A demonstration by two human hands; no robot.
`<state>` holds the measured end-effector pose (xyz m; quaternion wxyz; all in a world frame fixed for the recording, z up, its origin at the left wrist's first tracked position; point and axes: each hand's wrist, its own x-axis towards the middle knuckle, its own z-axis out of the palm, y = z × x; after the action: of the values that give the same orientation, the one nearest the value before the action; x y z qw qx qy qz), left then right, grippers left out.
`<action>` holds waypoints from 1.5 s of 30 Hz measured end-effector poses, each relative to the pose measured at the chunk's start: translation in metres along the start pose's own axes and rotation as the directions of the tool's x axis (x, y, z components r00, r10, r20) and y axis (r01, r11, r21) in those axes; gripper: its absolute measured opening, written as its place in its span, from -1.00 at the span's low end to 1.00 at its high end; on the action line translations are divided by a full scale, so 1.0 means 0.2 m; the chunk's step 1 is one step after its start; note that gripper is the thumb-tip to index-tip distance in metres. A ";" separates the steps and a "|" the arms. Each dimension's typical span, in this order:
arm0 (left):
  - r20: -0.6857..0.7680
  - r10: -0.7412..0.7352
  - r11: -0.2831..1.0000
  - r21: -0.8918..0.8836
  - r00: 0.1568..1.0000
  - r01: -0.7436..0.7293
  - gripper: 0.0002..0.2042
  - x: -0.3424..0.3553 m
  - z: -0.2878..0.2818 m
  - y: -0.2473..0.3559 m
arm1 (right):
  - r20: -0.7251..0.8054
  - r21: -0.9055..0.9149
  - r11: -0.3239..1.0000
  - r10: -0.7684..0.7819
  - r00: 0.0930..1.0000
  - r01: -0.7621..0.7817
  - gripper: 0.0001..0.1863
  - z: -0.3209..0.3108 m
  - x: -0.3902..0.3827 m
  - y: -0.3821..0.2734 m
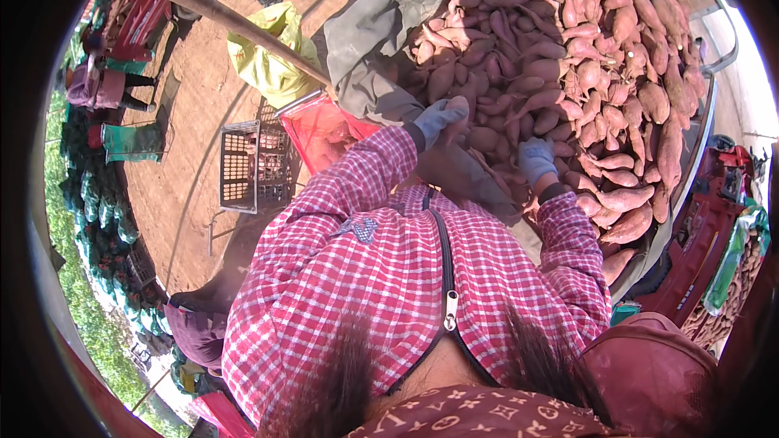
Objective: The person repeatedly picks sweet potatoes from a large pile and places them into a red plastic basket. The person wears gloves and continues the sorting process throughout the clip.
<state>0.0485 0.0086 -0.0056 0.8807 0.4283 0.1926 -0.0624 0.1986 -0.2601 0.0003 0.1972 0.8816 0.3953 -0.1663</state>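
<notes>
My left hand (434, 122), in a light blue glove, is closed on a reddish sweet potato (456, 109), above the lower edge of a grey-green cloth (369, 32). My right hand (536, 158), gloved alike, rests in a large heap of sweet potatoes (617, 182), its fingers curled downward; what lies under them is hidden. The heap's middle is in shade, with paler roots in sunlight to the right. Just left of my left arm is an open red mesh bag (320, 134) with roots inside.
A yellow sack (264, 53), black plastic crate (243, 166) and wooden pole (211, 8) are at left. A person (93, 85) stands by red vehicles; another person (195, 328) is behind my left side. Green bags (105, 219) line the left; a red vehicle (690, 251) is at right.
</notes>
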 end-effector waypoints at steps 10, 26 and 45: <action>0.027 0.075 0.997 0.027 0.997 -0.076 -0.59 0.04 0.00 -0.05 | -0.262 0.061 0.988 0.156 0.952 -0.145 -0.73 0.08 -0.11 0.15; -0.021 0.015 0.999 -0.034 1.000 -0.016 -0.48 0.09 -0.11 -0.09 | -0.380 0.444 0.896 0.212 0.901 -0.023 -0.77 -0.06 -0.19 0.40; -0.109 -0.036 0.999 -0.037 0.993 0.032 -0.44 0.03 -0.02 -0.02 | -0.029 0.929 0.279 0.710 0.703 -0.243 -0.28 0.01 0.05 0.55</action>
<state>0.0511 0.0093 -0.0135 0.8749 0.4123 0.2489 -0.0503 0.2886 -0.3219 0.0175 -0.3398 0.9379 -0.0117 -0.0688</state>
